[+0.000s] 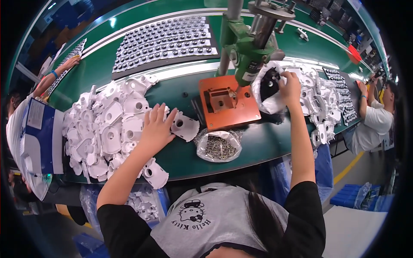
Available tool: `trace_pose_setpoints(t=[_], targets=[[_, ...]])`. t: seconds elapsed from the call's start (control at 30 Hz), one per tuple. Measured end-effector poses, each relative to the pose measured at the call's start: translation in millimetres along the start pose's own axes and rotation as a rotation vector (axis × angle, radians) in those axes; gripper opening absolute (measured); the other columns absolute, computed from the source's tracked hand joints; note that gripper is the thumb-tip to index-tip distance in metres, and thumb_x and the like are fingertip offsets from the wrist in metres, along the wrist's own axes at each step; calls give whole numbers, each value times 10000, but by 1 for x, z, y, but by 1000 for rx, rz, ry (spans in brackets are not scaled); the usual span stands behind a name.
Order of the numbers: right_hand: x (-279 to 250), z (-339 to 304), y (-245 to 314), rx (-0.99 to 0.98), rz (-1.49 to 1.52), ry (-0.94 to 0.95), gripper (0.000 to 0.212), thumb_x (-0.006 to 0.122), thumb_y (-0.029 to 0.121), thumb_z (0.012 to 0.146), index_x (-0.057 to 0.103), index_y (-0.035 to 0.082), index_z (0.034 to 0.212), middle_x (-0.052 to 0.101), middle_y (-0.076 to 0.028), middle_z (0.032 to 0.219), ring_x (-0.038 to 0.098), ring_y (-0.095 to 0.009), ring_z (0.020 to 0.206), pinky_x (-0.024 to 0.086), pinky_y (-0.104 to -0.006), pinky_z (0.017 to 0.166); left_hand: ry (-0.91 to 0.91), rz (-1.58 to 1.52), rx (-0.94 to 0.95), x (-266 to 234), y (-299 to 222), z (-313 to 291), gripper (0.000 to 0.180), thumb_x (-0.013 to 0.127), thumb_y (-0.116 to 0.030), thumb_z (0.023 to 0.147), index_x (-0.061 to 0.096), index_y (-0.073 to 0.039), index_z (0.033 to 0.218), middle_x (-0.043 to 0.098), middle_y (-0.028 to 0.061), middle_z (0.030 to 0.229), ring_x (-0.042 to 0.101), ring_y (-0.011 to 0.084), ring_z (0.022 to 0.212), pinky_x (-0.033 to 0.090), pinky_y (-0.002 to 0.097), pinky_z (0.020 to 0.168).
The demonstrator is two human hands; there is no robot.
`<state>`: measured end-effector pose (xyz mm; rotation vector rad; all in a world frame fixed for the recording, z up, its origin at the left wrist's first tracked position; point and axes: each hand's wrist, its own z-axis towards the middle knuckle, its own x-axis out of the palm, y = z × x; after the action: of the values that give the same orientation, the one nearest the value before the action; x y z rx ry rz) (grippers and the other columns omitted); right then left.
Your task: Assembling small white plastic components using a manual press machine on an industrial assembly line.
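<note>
From here I see the left hand [157,130] spread wide, gripping nothing, a white housing [186,128] just beside it at three o'clock, and the right hand [291,89] half-curled, its hold unclear, the parts bag [271,105] at its nine o'clock.

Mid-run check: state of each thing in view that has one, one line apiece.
Heap of white moulded plastic parts at left: loosely piled.
Translucent white plastic bag of black parts: open.
Clear plastic bag of small silver metal pieces: open.
Black round parts on white strips: in rows.
Green metal press: head over the orange square plate.
Left hand: open, fingers spread.
Right hand: fingers bent, grip unclear.
</note>
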<state>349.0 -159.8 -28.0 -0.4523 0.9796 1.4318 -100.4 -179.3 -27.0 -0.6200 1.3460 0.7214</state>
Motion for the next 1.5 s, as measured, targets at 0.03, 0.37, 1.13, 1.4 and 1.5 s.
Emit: trace_pose_setpoints(t=[0.03, 0.37, 1.13, 1.4, 1.5], targets=[[-7, 1, -16, 99, -106, 86, 185, 603, 138, 777, 603, 53, 941, 571, -165, 987, 557, -360, 918, 463, -435, 791, -79, 15, -4, -6, -7, 2, 677, 773, -288, 639, 512, -137, 1244, 420, 181, 1282, 346, 342, 1260, 295, 499, 1017], [-43, -20, -83, 193, -349, -1, 359, 643, 231, 753, 575, 68, 1065, 554, -183, 1016, 538, -373, 972, 469, -464, 789, 152, -173, 79, -3, 0, 18, 531, 747, -258, 666, 549, -133, 1142, 547, 104, 934, 529, 287, 943, 406, 409, 871], [-103, -74, 102, 365, 1572, 216, 315, 548, -48, 777, 458, 51, 1062, 526, -25, 874, 563, -114, 802, 491, -222, 689, -49, -1798, -102, -43, -64, 10, 272, 543, 20, 871, 474, -11, 1133, 557, 66, 1060, 567, 136, 968, 473, 285, 849], [-86, -101, 138, 243, 1994, 850, 472, 576, 15, 822, 438, -30, 1271, 553, -82, 1051, 560, -132, 921, 451, -244, 788, -111, -2247, -170, -31, -112, 13, 151, 553, -44, 904, 521, -16, 1049, 566, 68, 1022, 573, 126, 916, 482, 272, 801], [-95, -99, 149, 0, 1577, 713, 339, 583, 17, 807, 595, -24, 1143, 498, -77, 1061, 496, -166, 1001, 389, -282, 870, -94, -2318, -240, -27, -119, 10, 162, 562, -89, 914, 520, -19, 1054, 572, 73, 1005, 569, 120, 887, 470, 254, 778]])
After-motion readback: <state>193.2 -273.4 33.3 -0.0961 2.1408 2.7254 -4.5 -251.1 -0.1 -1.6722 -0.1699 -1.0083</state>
